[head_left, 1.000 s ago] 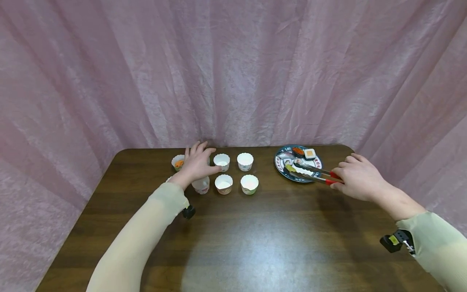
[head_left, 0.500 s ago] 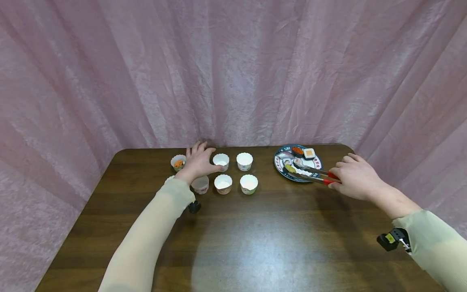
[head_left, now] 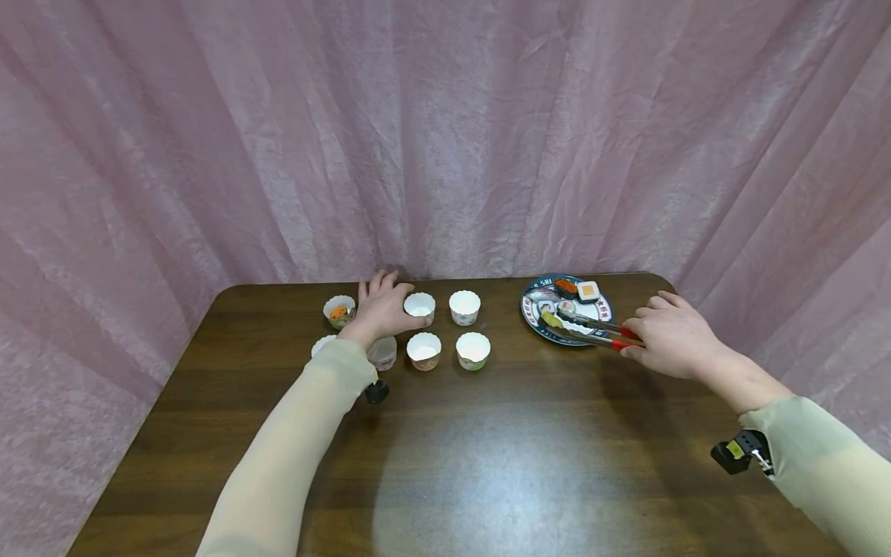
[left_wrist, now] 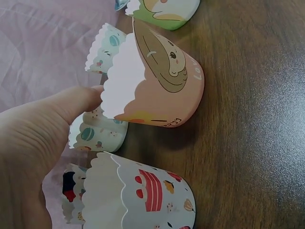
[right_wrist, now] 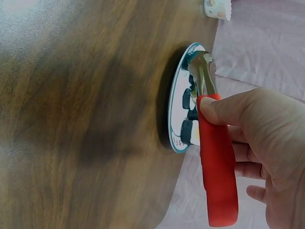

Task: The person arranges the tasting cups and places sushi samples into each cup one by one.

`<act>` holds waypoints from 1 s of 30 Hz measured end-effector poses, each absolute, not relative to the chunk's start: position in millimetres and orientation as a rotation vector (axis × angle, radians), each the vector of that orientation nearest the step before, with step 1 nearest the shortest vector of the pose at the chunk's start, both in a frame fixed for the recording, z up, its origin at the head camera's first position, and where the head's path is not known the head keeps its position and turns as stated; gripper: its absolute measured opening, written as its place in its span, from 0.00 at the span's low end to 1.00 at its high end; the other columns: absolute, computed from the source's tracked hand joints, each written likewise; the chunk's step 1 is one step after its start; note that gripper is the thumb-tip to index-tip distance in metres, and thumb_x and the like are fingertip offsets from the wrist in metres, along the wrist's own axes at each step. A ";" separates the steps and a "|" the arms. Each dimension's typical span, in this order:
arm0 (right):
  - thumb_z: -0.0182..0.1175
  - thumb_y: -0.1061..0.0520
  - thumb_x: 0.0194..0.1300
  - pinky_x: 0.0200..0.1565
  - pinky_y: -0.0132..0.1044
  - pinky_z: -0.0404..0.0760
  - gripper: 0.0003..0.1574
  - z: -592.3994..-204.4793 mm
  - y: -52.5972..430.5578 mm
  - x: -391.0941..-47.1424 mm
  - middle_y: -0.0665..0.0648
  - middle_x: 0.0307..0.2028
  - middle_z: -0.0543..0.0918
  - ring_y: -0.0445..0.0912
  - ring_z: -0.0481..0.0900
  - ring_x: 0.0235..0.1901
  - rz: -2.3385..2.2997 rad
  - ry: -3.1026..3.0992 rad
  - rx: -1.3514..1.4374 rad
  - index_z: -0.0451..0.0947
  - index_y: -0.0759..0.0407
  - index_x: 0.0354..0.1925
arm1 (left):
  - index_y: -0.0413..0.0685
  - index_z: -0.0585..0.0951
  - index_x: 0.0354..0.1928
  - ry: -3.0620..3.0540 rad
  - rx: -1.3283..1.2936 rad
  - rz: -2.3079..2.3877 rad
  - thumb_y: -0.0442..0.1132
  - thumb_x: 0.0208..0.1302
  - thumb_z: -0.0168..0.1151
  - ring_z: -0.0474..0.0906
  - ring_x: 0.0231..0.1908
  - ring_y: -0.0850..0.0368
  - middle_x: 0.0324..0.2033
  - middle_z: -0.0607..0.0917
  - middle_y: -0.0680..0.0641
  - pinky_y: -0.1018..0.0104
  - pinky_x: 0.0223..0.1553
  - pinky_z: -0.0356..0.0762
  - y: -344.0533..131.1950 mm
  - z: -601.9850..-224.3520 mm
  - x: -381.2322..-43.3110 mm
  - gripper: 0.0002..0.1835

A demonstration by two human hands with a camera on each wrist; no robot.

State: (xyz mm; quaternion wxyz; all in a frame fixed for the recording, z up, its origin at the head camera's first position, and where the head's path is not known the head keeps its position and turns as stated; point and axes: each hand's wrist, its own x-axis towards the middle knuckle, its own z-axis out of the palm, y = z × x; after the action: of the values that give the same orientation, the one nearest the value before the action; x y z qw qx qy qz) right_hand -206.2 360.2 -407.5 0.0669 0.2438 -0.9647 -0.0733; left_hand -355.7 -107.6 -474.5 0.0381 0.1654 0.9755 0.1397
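My right hand (head_left: 668, 336) grips red-handled metal tongs (right_wrist: 217, 162). Their tips stand over a blue-rimmed plate (head_left: 600, 333) of sushi pieces, on either side of a yellow-green-topped piece (head_left: 552, 319); whether they touch it cannot be made out. A roe-topped sushi (head_left: 565, 288) and a square white roll (head_left: 588, 291) lie at the plate's back. Over the paper cups, my left hand (head_left: 381, 317) spreads its fingers, its thumb at the left of a back-row cup (head_left: 420, 304). That hand hides part of the group, and any contact with a cup is unclear.
Front-row cups include a brown bear cup (head_left: 424, 354), a green-based cup (head_left: 473, 353) and a cake-print cup (left_wrist: 157, 200). Another cup (head_left: 465, 309) stands behind. The far left cup (head_left: 339, 311) holds something orange. A pink curtain (head_left: 459, 155) hangs behind the wooden table (head_left: 459, 449).
My left forearm has shifted to the right, with the hand moving slightly right over the cups. My right hand and the tongs stay at the plate, with little movement.
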 end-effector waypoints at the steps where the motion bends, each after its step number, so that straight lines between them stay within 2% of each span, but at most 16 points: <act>1: 0.75 0.45 0.56 0.63 0.63 0.64 0.19 -407.7 360.1 -206.5 0.49 0.30 0.82 0.55 0.76 0.40 -0.221 -2.911 0.734 0.87 0.56 0.39 | 0.52 0.71 0.73 2.992 0.508 0.424 0.70 0.56 0.68 0.36 0.78 0.37 0.78 0.53 0.38 0.29 0.71 0.30 -107.4 -474.1 -355.1 0.48; 10: 0.75 0.45 0.56 0.64 0.65 0.62 0.20 -408.2 359.1 -209.5 0.51 0.31 0.83 0.56 0.76 0.41 -0.219 -2.933 0.728 0.88 0.57 0.40 | 0.52 0.73 0.72 2.994 0.507 0.415 0.69 0.56 0.68 0.37 0.78 0.36 0.78 0.54 0.38 0.30 0.71 0.29 -105.9 -472.0 -353.6 0.46; 19: 0.75 0.46 0.56 0.63 0.65 0.63 0.18 -406.1 357.8 -209.8 0.51 0.30 0.83 0.56 0.76 0.41 -0.223 -2.948 0.721 0.87 0.57 0.39 | 0.50 0.74 0.71 2.977 0.505 0.454 0.66 0.56 0.70 0.37 0.78 0.36 0.78 0.54 0.37 0.31 0.71 0.25 -104.8 -471.2 -353.8 0.44; 30: 0.74 0.46 0.56 0.64 0.66 0.63 0.17 -407.3 357.7 -212.2 0.50 0.30 0.83 0.56 0.77 0.41 -0.227 -2.970 0.706 0.87 0.56 0.38 | 0.50 0.78 0.66 2.993 0.482 0.451 0.65 0.54 0.72 0.40 0.78 0.34 0.77 0.56 0.36 0.30 0.71 0.26 -104.5 -470.0 -351.4 0.41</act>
State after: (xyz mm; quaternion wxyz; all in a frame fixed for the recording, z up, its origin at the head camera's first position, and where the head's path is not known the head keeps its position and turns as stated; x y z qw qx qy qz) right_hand -212.2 357.7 -407.3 0.0403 0.2303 -0.9694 -0.0742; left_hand -351.4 -104.5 -470.0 0.0383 0.1571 0.9758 0.1470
